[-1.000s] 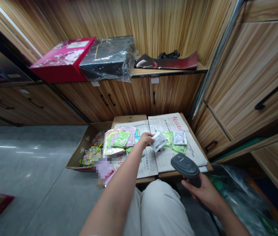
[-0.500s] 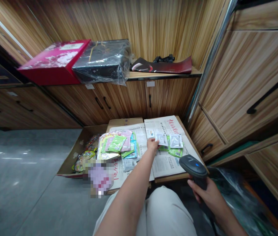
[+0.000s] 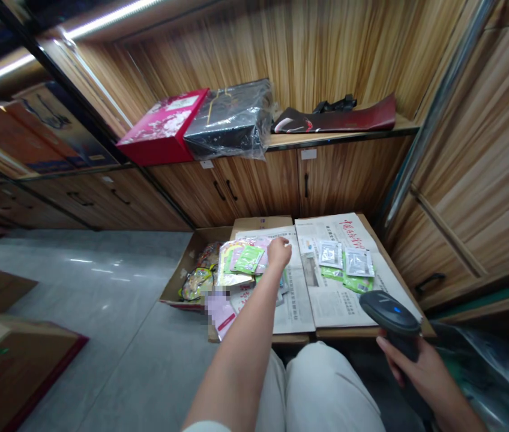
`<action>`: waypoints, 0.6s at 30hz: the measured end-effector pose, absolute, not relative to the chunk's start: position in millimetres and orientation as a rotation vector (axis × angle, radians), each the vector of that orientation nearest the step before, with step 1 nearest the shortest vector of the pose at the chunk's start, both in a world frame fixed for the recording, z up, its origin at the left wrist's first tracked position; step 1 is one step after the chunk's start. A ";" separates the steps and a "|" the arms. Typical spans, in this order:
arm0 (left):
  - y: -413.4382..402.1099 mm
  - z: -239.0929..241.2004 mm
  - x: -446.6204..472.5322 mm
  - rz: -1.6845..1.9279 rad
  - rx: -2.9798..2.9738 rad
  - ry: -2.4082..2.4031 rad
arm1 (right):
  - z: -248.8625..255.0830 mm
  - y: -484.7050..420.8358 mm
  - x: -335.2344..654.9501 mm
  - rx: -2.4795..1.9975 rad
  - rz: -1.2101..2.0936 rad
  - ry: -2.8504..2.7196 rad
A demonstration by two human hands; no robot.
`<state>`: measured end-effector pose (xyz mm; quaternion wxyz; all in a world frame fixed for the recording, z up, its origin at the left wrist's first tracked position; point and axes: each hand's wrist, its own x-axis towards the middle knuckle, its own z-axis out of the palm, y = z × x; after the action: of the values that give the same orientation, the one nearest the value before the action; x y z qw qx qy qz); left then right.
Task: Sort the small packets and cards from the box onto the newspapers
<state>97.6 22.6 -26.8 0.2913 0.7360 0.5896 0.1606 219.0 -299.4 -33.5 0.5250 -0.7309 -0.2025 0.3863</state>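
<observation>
My right hand [image 3: 423, 366] is wrapped round the grip of a dark handheld barcode scanner [image 3: 392, 315], which has a small blue light on top. My left hand [image 3: 279, 253] is over the newspaper, at the right edge of a pile of flat packets. Its fingers are partly curled and mostly hidden, so what they hold, if anything, does not show. A green packet [image 3: 249, 260] tops that pile, over pink and yellow ones. To the right lie two silver-white sachets [image 3: 330, 254], side by side and partly over green packets [image 3: 359, 283].
Newspapers [image 3: 297, 306] cover cardboard boxes in front of my knees. An open carton [image 3: 176, 282] with bagged items stands at the left. Wooden cabinets rise behind, with a pink box [image 3: 159, 129] and a plastic-wrapped dark box [image 3: 230, 120] on the shelf. Another carton [image 3: 15, 378] sits lower left.
My left hand has let go of the silver-white sachet at the right and moved left to the packet pile. The scanner stays in my right hand. The view has turned left.
</observation>
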 end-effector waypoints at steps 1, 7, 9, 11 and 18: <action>26.7 -19.6 83.0 0.404 2.020 1.682 | -32.5 -298.1 216.5 -1.745 0.930 -0.483; 34.6 0.1 8.7 0.092 2.084 2.171 | -29.2 -292.3 204.9 -1.717 0.922 -0.514; 34.8 -1.3 -3.3 -0.025 2.086 2.200 | -29.4 -291.8 202.1 -1.720 0.912 -0.514; 35.9 -4.7 -8.9 -0.091 2.078 2.201 | -29.8 -291.9 200.1 -1.723 0.910 -0.515; 47.6 -11.5 -11.2 0.044 1.942 2.171 | -27.3 -292.1 200.1 -1.735 0.945 -0.507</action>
<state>-11.2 47.6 -11.5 0.1139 0.6622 0.7405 0.0152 200.1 -292.1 -27.3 0.5235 -0.7247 -0.2120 0.3948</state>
